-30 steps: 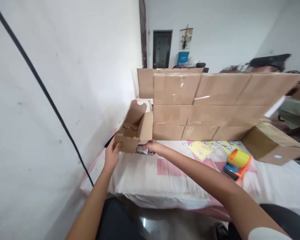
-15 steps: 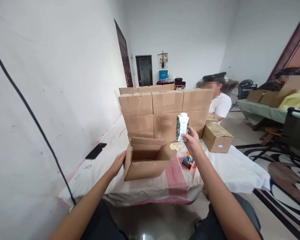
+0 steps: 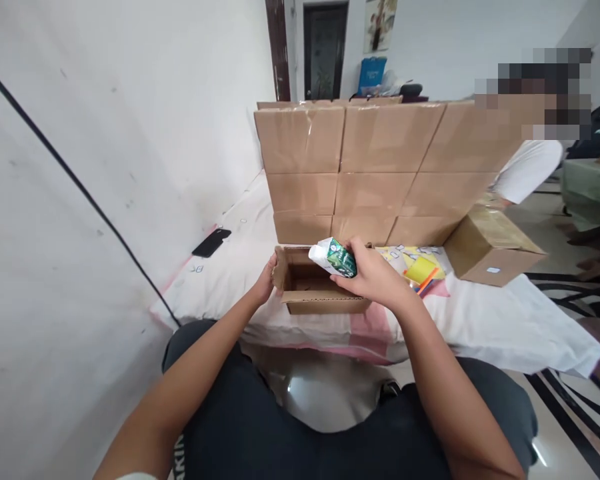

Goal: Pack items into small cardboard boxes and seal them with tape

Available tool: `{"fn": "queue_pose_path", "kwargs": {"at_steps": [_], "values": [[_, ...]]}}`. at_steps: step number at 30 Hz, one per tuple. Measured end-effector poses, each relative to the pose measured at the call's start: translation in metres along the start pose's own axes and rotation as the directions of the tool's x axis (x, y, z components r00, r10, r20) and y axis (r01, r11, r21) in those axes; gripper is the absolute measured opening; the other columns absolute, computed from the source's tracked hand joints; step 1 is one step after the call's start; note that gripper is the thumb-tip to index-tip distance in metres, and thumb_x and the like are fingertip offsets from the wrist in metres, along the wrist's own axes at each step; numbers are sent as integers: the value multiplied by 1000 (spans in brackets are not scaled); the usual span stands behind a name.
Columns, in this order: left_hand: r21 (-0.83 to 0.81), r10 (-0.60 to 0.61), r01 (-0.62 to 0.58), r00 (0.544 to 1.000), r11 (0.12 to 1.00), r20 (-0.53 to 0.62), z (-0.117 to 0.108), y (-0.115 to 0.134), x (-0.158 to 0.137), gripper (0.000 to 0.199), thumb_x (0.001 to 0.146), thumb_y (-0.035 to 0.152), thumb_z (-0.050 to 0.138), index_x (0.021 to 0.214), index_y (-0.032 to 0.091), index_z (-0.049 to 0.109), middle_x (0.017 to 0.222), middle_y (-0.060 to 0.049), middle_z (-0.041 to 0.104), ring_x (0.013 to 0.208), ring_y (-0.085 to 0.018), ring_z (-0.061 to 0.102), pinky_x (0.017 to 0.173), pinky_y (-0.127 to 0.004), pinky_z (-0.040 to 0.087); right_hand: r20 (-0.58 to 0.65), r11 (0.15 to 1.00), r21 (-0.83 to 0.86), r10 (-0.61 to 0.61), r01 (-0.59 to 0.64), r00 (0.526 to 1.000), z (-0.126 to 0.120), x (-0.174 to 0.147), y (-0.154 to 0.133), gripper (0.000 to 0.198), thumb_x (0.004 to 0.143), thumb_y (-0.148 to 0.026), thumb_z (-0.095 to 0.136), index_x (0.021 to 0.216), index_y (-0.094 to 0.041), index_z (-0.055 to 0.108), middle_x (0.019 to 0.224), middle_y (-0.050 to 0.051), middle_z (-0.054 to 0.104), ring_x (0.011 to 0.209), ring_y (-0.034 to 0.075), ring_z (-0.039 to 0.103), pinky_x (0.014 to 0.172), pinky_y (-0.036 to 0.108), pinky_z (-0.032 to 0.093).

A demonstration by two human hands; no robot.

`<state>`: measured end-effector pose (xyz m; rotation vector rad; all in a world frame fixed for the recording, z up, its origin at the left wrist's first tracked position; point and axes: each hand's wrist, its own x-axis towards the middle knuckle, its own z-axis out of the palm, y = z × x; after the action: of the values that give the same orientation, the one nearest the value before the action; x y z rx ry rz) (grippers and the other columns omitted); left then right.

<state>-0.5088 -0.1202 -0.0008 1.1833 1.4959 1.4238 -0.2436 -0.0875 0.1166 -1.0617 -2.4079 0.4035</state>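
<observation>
An open cardboard box (image 3: 327,307) stands in front of me on the cloth-covered table, its flaps spread. My left hand (image 3: 266,280) grips the flap at the box's left end. Above the opening, my right hand (image 3: 375,270) holds a green and white drink carton (image 3: 341,259) with a white cap. The carton is tilted, its cap pointing left. Part of the carton is hidden behind my fingers.
Stacked cardboard boxes (image 3: 380,143) form a wall behind the open box. A closed box (image 3: 497,250) sits at the right, near a yellow and orange item (image 3: 423,272). A black phone-like object (image 3: 211,243) lies left. A person in a white sleeve (image 3: 530,170) is behind the boxes.
My right hand has lowered the carton from upright beside the box to tilted over its opening. The open box now sits straighter, and my view has tipped downward.
</observation>
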Motion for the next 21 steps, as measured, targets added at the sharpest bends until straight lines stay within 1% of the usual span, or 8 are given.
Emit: {"fn": "queue_pose_path", "kwargs": {"at_steps": [3,5,6,9,12,14,17,21], "values": [[-147,198,-180,972,973,123,-11,2,-14,87,84,81,44,153,29,35,153,-8,47,144,-29,42,113,-44,43,67,994,-101,-43,50,997,6,-5,-18,52,80,-46,71,119,-22,47,103,8,67,90,28,65,72,33,44],[-189,281,-247,942,950,182,-18,6,-24,100,76,83,55,156,29,28,162,-8,33,150,-32,30,119,-45,36,115,986,-134,-80,96,990,7,-9,-27,54,82,-53,70,121,-22,49,115,11,66,101,31,64,81,37,46],[-182,284,-249,937,951,203,-21,8,-29,104,73,82,59,156,29,27,164,-9,30,151,-33,26,120,-46,33,155,983,-144,-89,112,984,9,-10,-31,53,84,-56,67,122,-23,51,119,12,65,106,32,62,85,39,46],[-179,285,-241,915,954,287,-29,13,-40,105,72,77,66,156,29,26,165,-11,27,152,-37,23,118,-50,34,344,978,-157,-78,139,936,16,-12,-33,50,92,-56,55,129,-23,52,131,14,61,118,33,59,94,42,45],[-218,334,-268,865,938,373,-35,15,-47,98,75,68,70,156,32,27,166,-9,23,152,-38,21,115,-51,37,556,957,-252,22,144,831,28,-5,-28,45,96,-44,50,135,-21,54,132,17,61,119,34,60,98,45,46],[-240,363,-288,850,927,382,-37,14,-50,93,78,64,69,155,34,27,166,-8,24,152,-38,21,116,-52,35,609,919,-354,87,172,788,35,3,-24,44,93,-34,55,134,-18,57,129,20,61,120,37,59,100,49,45],[-257,369,-288,853,923,368,-39,12,-50,92,79,63,69,155,33,28,164,-8,28,151,-39,23,117,-53,35,602,865,-447,100,230,793,42,17,-23,46,83,-18,62,129,-14,62,130,23,58,122,40,56,102,50,44],[-291,347,-250,868,923,356,-38,10,-45,96,77,64,69,156,30,26,162,-10,32,150,-40,24,115,-54,36,622,886,-404,84,228,778,48,35,-28,52,73,-1,61,123,-14,65,126,21,62,111,36,64,93,44,50]]}}
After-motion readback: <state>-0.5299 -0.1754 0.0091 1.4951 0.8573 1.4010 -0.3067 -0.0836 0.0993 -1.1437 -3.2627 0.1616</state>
